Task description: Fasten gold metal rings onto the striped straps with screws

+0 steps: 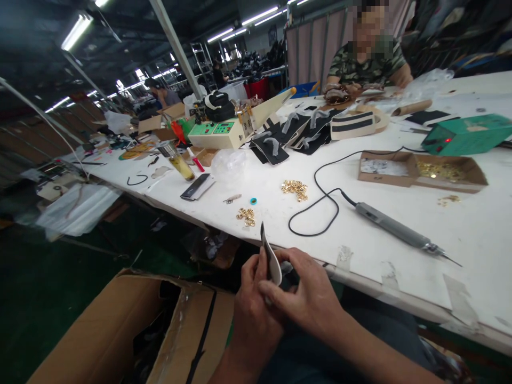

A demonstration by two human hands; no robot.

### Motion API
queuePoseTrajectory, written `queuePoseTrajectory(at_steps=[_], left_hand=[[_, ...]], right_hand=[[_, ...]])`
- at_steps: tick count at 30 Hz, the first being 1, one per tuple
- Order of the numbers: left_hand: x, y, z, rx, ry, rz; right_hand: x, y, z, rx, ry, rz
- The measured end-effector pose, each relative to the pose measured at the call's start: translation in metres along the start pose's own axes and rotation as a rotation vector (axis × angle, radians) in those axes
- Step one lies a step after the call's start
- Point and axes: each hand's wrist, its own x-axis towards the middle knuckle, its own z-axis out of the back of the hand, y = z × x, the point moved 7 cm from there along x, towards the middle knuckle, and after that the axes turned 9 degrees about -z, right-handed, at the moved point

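I'm seeing left hand [254,301] and right hand [310,288] pinching closed on a thin, curved black-and-white strip [274,266], lengthwise pointing steeply up.

My hands [314,290] have a flat piece [274,265] between them, in front of the near edge of the desk [480,245]. Beyond them on the desk lies a pile of metal bits [247,216], with a second pile [295,189] behind and right of it. Farther right lies a corded tool [394,226], two boxes [384,179] behind it. Left stands a jar [182,165], a machine [216,136] behind it. A person [366,66] is across the desk; a carton [100,325] stands at my left.
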Motion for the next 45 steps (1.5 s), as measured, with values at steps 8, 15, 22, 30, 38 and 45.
queuePoseTrajectory(at_steps=[8, 15, 22, 30, 38, 45], left_hand=[[0.027, 0.0, -0.01, -0.073, 0.12, -0.182], [0.073, 0.026, -0.063, -0.543, 0.277, 0.1], [0.075, 0.036, -0.123, -1.121, 0.61, 0.643], [0.105, 0.029, -0.145, -1.118, 0.902, 0.553], [0.115, 0.018, -0.164, -0.997, 0.895, 0.417], [0.11, 0.018, -0.191, -0.904, 0.817, 0.432]], right_hand=[[0.009, -0.047, 0.017, 0.408, 0.054, -0.318], [-0.003, -0.093, 0.034, 0.652, -0.015, -0.532], [-0.006, -0.113, 0.045, 0.616, -0.075, -0.647], [0.004, -0.121, 0.057, 0.486, -0.016, -0.676], [0.013, -0.129, 0.08, 0.375, 0.04, -0.743], [0.035, -0.134, 0.104, 0.157, 0.14, -0.77]])
